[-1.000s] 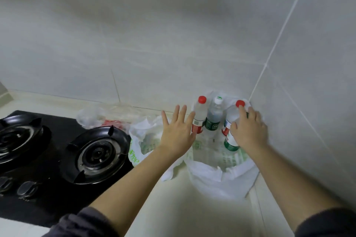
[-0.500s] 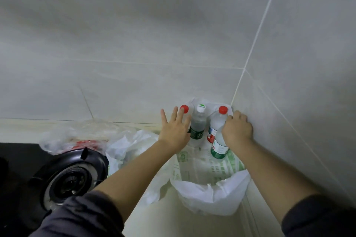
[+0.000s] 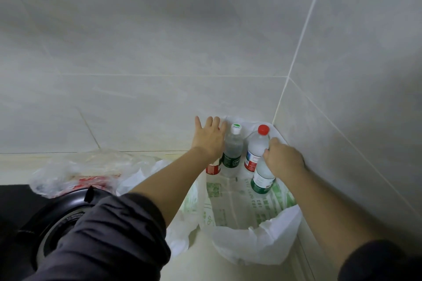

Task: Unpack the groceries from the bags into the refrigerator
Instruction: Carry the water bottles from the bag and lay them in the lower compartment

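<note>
Several plastic bottles stand in an open white bag with green print (image 3: 237, 210) in the wall corner. My left hand (image 3: 209, 138), fingers spread and straight, covers the top of the leftmost red-label bottle (image 3: 213, 168). Right of it stand a white-capped, green-label bottle (image 3: 233, 148) and a red-capped bottle (image 3: 257, 148). My right hand (image 3: 283, 162) grips the upper part of a tilted green-label bottle (image 3: 262, 179), whose cap is hidden by the hand.
A second white bag (image 3: 182, 223) slumps left of the open one. A clear bag with red contents (image 3: 75, 173) lies behind a black gas burner (image 3: 57, 223). Tiled walls close in behind and on the right.
The view has drawn closer to the corner. My left hand has slid over the leftmost bottle's red cap. My right hand has come lower and away from the red-capped bottle, still holding the green-label one.
</note>
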